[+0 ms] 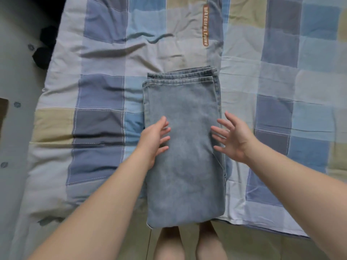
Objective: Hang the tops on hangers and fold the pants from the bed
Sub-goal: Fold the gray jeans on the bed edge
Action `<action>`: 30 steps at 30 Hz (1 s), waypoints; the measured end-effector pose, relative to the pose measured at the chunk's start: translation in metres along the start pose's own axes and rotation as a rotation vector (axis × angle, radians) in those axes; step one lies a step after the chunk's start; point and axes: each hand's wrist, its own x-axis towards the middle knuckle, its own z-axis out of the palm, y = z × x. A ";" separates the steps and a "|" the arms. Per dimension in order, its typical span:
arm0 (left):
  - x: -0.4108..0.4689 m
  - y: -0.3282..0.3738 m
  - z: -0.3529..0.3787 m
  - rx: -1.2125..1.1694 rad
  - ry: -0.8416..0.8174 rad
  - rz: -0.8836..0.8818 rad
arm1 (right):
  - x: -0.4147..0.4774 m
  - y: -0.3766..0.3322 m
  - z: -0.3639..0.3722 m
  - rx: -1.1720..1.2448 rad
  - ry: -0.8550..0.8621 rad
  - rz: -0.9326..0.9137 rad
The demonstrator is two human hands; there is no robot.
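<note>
A pair of light blue jeans [185, 166] lies folded into a long stack on the bed, hems at the far end, the near fold hanging slightly over the bed's front edge. My left hand [155, 140] is at the stack's left edge, fingers straight and spread over the denim. My right hand [233, 137] is at the right edge, fingers spread wide and pointing left over the jeans, holding nothing. Whether either palm touches the fabric is unclear. No tops or hangers are in view.
The bed carries a wrinkled patchwork cover [105, 94] in blue, grey, beige and white squares with an orange lettered label [206, 25]. Dark objects [46, 47] sit on the floor at the far left. My legs [189, 243] stand at the bed's front edge.
</note>
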 end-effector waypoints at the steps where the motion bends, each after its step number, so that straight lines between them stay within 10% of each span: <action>1: -0.007 -0.013 -0.003 0.022 0.034 0.033 | -0.003 0.013 -0.004 0.018 0.006 0.008; 15: -0.040 -0.237 -0.050 0.143 0.546 -0.010 | -0.028 0.161 -0.072 -0.109 0.250 0.072; 30: -0.019 -0.247 -0.067 0.447 0.089 -0.062 | -0.025 0.208 -0.091 -0.412 0.187 0.175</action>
